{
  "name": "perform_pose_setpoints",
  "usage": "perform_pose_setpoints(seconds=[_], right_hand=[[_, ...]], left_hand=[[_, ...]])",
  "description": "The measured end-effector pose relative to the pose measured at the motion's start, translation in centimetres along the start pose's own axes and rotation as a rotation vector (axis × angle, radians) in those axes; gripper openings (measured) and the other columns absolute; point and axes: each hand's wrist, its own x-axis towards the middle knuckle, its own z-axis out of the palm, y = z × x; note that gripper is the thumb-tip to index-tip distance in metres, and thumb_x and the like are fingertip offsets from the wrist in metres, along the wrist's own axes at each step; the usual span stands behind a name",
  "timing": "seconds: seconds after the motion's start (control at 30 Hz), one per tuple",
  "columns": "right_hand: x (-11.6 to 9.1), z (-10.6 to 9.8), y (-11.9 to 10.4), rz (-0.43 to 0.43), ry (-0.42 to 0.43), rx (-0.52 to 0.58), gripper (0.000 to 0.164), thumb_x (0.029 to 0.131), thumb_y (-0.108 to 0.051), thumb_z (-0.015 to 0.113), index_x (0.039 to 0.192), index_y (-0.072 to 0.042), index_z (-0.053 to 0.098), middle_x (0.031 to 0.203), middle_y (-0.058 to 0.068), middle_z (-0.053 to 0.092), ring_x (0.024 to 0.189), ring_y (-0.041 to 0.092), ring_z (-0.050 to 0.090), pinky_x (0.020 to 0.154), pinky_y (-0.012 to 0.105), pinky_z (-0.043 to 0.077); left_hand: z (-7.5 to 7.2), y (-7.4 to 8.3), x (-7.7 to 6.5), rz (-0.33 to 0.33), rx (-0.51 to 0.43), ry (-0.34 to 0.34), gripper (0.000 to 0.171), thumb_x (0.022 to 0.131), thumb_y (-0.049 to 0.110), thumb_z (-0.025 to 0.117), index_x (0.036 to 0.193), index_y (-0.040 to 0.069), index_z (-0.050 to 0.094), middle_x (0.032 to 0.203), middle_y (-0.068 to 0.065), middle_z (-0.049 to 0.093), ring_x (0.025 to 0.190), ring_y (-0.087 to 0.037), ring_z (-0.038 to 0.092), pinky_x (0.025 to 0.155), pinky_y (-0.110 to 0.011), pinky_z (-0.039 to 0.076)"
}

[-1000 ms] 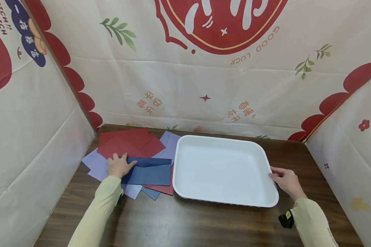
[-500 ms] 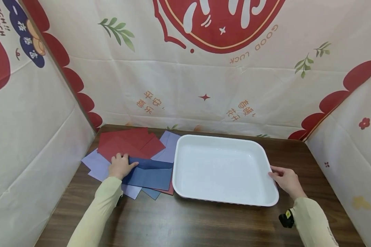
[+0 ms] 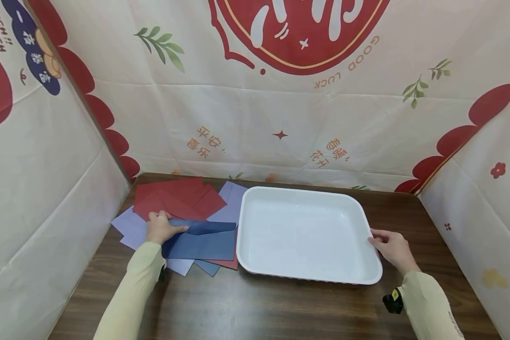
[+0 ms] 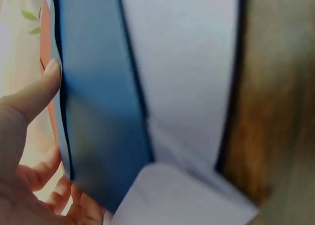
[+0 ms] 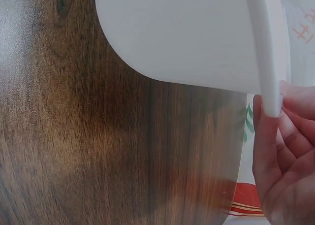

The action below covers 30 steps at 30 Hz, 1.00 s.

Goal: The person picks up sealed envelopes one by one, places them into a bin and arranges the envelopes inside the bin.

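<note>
My left hand (image 3: 160, 228) pinches a dark blue envelope (image 3: 208, 245) near its upper left corner. In the left wrist view the thumb (image 4: 49, 82) lies against the envelope's edge, with the other fingers behind it. Beneath and around it lie red envelopes (image 3: 174, 196) and lilac envelopes (image 3: 131, 228), overlapping one another. The tip of another blue envelope (image 3: 208, 267) pokes out below. My right hand (image 3: 393, 249) grips the right rim of a white rectangular tray (image 3: 308, 236); the right wrist view shows thumb and fingers on either side of the rim (image 5: 269, 62).
A brown wooden table (image 3: 238, 307) carries everything. Printed cloth walls (image 3: 259, 108) enclose it at the back and both sides. The tray stands right beside the envelope pile.
The held blue envelope has shifted slightly left and toward me, its right end swinging down and then levelling. The left fingers have tucked further behind it. My right hand and the tray stay put.
</note>
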Motion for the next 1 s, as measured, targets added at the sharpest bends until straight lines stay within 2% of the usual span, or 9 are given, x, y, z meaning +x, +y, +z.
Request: perform_pose_setpoints(seconds=[0.2,0.4,0.5,0.6,0.8,0.9,1.0], right_hand=[[0.1,0.0,0.1,-0.003,0.009,-0.013,0.048,0.087,-0.021,0.061,0.123,0.009,0.049,0.086,0.015,0.06,0.071,0.022,0.051,0.056,0.027,0.046],[-0.1,0.0,0.0,-0.009,0.006,0.001,0.049,0.086,-0.022,0.062,0.122,0.01,0.049,0.085,0.014,0.059,0.07,0.021,0.051,0.055,0.027,0.046],[-0.1,0.0,0.0,-0.004,0.011,0.011,0.049,0.086,-0.021,0.063,0.122,0.01,0.049,0.084,0.015,0.058,0.07,0.021,0.051,0.055,0.027,0.047],[0.1,0.1,0.3,0.017,0.027,0.02,0.049,0.085,-0.023,0.064,0.121,0.007,0.051,0.083,0.015,0.058,0.068,0.021,0.05,0.055,0.029,0.047],[0.3,0.2,0.3,0.018,0.024,0.023,0.049,0.085,-0.024,0.063,0.122,0.007,0.051,0.083,0.014,0.058,0.067,0.021,0.05,0.055,0.029,0.047],[0.1,0.0,0.1,0.004,0.011,0.022,0.05,0.086,-0.022,0.062,0.123,0.009,0.049,0.084,0.015,0.058,0.068,0.021,0.05,0.055,0.028,0.046],[0.1,0.1,0.0,0.006,0.007,0.022,0.049,0.087,-0.022,0.061,0.123,0.009,0.048,0.084,0.014,0.058,0.069,0.022,0.051,0.055,0.028,0.047]], left_hand=[[-0.8,-0.3,0.4,0.034,-0.055,-0.084,0.057,0.068,0.037,0.077,0.093,-0.007,0.05,0.096,-0.027,0.048,0.09,-0.041,0.049,0.079,-0.05,0.04],[-1.4,-0.3,0.9,0.099,-0.17,-0.168,0.031,0.079,0.015,0.067,0.096,-0.009,0.06,0.097,-0.025,0.059,0.088,-0.035,0.054,0.082,-0.048,0.043],[-1.8,-0.4,1.1,0.131,-0.228,-0.207,0.022,0.082,0.009,0.062,0.095,-0.009,0.062,0.096,-0.025,0.06,0.086,-0.034,0.053,0.081,-0.049,0.043],[-2.3,-0.3,1.1,0.129,-0.287,-0.253,0.019,0.084,0.008,0.058,0.095,-0.007,0.061,0.097,-0.024,0.058,0.089,-0.034,0.051,0.081,-0.048,0.041],[-2.9,0.1,1.0,0.081,-0.429,-0.334,0.016,0.09,0.007,0.048,0.099,-0.005,0.054,0.1,-0.021,0.052,0.095,-0.035,0.045,0.08,-0.048,0.037],[-3.0,0.2,1.1,0.064,-0.451,-0.346,0.016,0.091,0.008,0.046,0.1,-0.004,0.052,0.104,-0.021,0.05,0.098,-0.036,0.043,0.08,-0.048,0.036],[-3.2,0.2,1.3,0.064,-0.427,-0.33,0.016,0.091,0.009,0.046,0.1,-0.003,0.052,0.106,-0.023,0.05,0.097,-0.036,0.044,0.081,-0.049,0.036]])
